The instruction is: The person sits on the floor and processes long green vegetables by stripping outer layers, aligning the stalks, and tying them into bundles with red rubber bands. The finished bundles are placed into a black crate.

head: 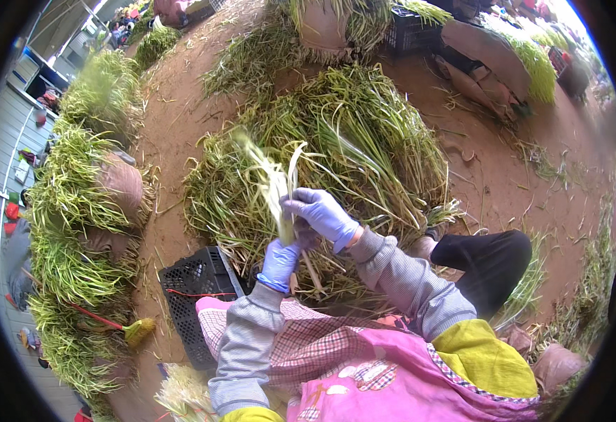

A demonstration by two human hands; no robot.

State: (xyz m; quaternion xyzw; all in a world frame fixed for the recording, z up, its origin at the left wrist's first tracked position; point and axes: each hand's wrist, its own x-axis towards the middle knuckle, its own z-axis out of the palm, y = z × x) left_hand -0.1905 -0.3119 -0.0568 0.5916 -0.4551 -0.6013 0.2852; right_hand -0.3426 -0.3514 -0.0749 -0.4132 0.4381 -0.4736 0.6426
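Observation:
In front of my lap, my left hand (278, 266), in a lavender glove, is closed around the lower part of a small bunch of pale leafy stalks (275, 184). Their greenish tips point away from me and look blurred. My right hand (326, 213), gloved alike with darkly soiled fingertips, pinches at the bunch's near side, where a whitish leaf strip (293, 163) stands up. Its fingers partly cover the stalks. Below and beyond both hands spreads a large heap of long green leafy stalks (334, 132), some with yellowed leaves.
A black perforated plastic crate (192, 279) stands left of my lap. Near it are bundled pale stalks (186, 393) and a yellow-headed broom (139, 332). Stacked green bundles (84, 195) line the left side. My bent leg (482, 264) is at right. Farther off stands another dark crate (411, 31).

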